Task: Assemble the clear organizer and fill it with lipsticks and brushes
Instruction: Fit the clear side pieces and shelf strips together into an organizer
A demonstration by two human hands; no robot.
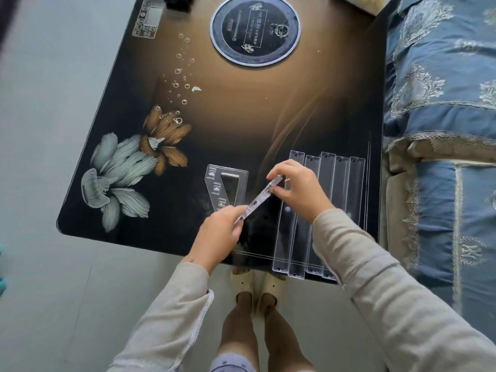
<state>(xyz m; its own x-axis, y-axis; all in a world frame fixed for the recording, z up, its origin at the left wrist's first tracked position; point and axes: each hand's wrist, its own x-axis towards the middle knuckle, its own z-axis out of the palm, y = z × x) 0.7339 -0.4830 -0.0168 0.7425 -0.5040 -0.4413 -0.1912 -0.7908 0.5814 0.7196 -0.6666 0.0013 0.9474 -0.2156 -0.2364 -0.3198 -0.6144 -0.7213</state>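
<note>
Both hands hold a clear plastic side panel (259, 199) edge-on above the table. My left hand (218, 232) pinches its near lower end. My right hand (296, 187) pinches its far upper end. A second clear side panel (240, 181), with slots and a triangular cutout, lies flat on the table just left of the hands. Several long clear trays (341, 183) lie side by side on the table at the right, partly under my right forearm. No lipsticks or brushes are in view.
The dark glass table (241, 116) bears a flower print and a round hotplate (255, 29) at the back. A control panel (147, 17) sits at the back left. A blue patterned sofa (442, 103) borders the table's right edge. My feet show below the near edge.
</note>
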